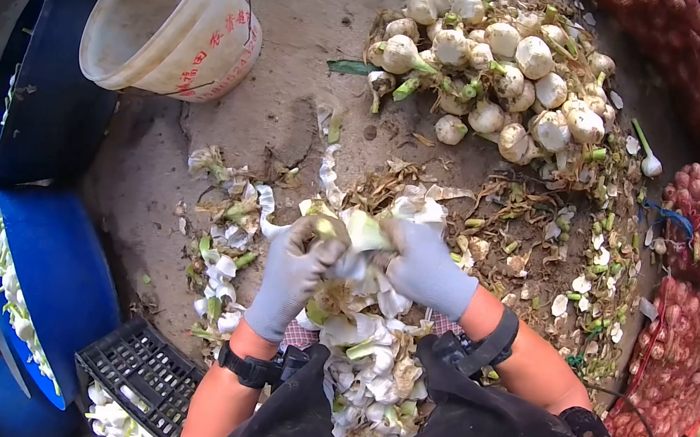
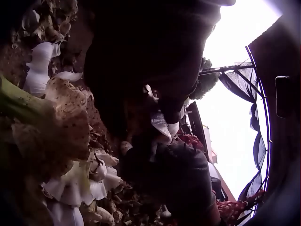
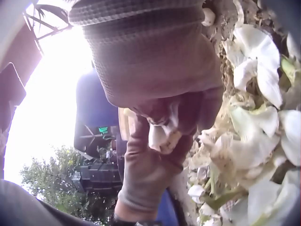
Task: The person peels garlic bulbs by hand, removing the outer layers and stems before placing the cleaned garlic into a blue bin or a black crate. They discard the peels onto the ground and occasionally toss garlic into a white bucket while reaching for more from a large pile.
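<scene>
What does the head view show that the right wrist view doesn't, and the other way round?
Only the head view: the white bucket, the heap of garlic bulbs and the red net sacks.

Only the right wrist view: bright sky and a leafy tree.

Both: the left hand and right hand, gloved, working at pale garlic, with loose white skins nearby.
</scene>
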The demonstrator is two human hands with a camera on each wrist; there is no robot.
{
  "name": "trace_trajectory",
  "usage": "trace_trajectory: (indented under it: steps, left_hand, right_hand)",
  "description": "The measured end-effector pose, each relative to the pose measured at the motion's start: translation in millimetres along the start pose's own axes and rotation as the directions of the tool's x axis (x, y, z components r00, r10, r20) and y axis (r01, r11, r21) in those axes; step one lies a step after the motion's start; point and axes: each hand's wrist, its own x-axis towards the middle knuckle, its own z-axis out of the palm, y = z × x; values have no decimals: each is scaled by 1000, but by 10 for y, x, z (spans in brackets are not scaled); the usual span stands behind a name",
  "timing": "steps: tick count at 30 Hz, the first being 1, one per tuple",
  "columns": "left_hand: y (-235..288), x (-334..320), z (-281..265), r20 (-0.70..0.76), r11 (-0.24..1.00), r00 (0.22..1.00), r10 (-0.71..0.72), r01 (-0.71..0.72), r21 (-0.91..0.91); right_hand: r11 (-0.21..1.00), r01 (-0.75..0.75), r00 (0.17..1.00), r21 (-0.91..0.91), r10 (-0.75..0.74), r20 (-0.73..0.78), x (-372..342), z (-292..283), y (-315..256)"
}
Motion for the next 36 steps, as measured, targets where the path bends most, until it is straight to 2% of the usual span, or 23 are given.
trace_trajectory:
  steps: [2, 4, 6, 8, 10, 12, 13, 14, 15, 16, 17, 18, 20, 21, 23, 24, 25, 26, 29, 31, 32, 35, 36]
  left_hand:
    - [-45, -22, 69, -213, 894, 971, -108, 1, -448]
    - [-127, -54, 4, -130, 904, 991, -31, -28, -426]
    - [26, -68, 28, -170, 813, 983, 76, -160, -560]
    - [96, 13, -170, -184, 674, 983, 16, -146, -724]
    - [4, 86, -295, -260, 465, 961, -97, -187, -865]
    - [-98, 12, -487, -279, 514, 960, -16, -231, -826]
    - [-101, -47, -602, -278, 501, 960, 13, -247, -830]
    - [2, -176, -817, -295, 312, 955, 44, -294, -904]
    - [170, -358, -1136, -391, 360, 884, 257, -463, -810]
    - [393, -615, -1510, -560, 242, 798, 222, -602, -761]
    - [548, -948, -1913, -602, 3, 723, 340, -641, -768]
    - [684, -1272, -2084, -477, -53, 662, 579, -553, -831]
    - [960, -1413, -2093, -205, 325, 670, 713, -575, -751]
    - [1011, -1373, -2116, -544, 268, 618, 567, -764, -587]
    - [986, -834, -1569, -329, 568, 828, 454, -554, -609]
    - [886, -501, -1004, -336, 752, 747, 574, -643, -146]
    - [689, -291, -831, -278, 849, 827, 489, -524, -67]
    - [651, -123, -458, -418, 982, 889, 188, -171, 79]
    - [177, 232, 72, 28, 679, 888, 460, -371, 633]
    - [-1, 263, 163, -90, 947, 966, 243, -216, 237]
    - [38, 249, 189, -125, 991, 984, 130, -132, -13]
    - [97, 190, 273, -133, 990, 981, 140, -142, -8]
    - [85, 167, 276, -100, 989, 984, 147, -142, 49]
  right_hand:
    - [768, -116, 972, -630, -44, -232, 23, -64, 34]
    - [771, -93, 961, -630, -96, -260, -12, -35, 100]
    - [696, -56, 921, -716, 313, 233, -126, 85, -5]
    - [840, 197, 678, -505, 255, 689, -360, 230, -196]
    - [968, 179, 419, -177, 87, 904, -425, 391, 66]
    - [966, 83, 679, -244, 124, 723, -340, 194, -192]
    - [849, 126, 786, -513, 230, 574, -281, 112, -253]
    - [654, 110, 879, -748, 287, 380, -227, -3, -356]
    - [588, 126, 942, -799, 181, 281, -197, -113, -296]
    - [520, 126, 980, -845, 65, 186, -171, -211, -175]
    - [612, 77, 995, -787, -99, 20, -116, -352, -57]
    - [700, 64, 957, -711, -246, -155, -35, -492, 33]
    - [359, -222, 756, -906, -524, -393, 230, -752, 33]
    - [360, -227, 746, -905, -533, -399, 421, -885, 151]
    - [262, -260, 771, -929, -523, -364, 708, -1058, 446]
    - [259, -268, 766, -928, -526, -369, 690, -1052, 385]
    - [507, -122, 822, -853, -430, -373, 655, -992, 254]
    - [724, 3, 882, -690, -327, -340, 588, -875, 156]
    - [974, 223, 927, -41, -225, -300, 356, -326, 44]
    - [868, 125, 976, 481, -19, -218, 199, -210, -103]
    - [863, 118, 977, 492, -13, -211, 135, -219, -117]
    - [869, -174, 979, 463, 205, -15, 59, -307, -189]
    - [898, 96, 981, 429, -12, -195, 160, -103, -59]
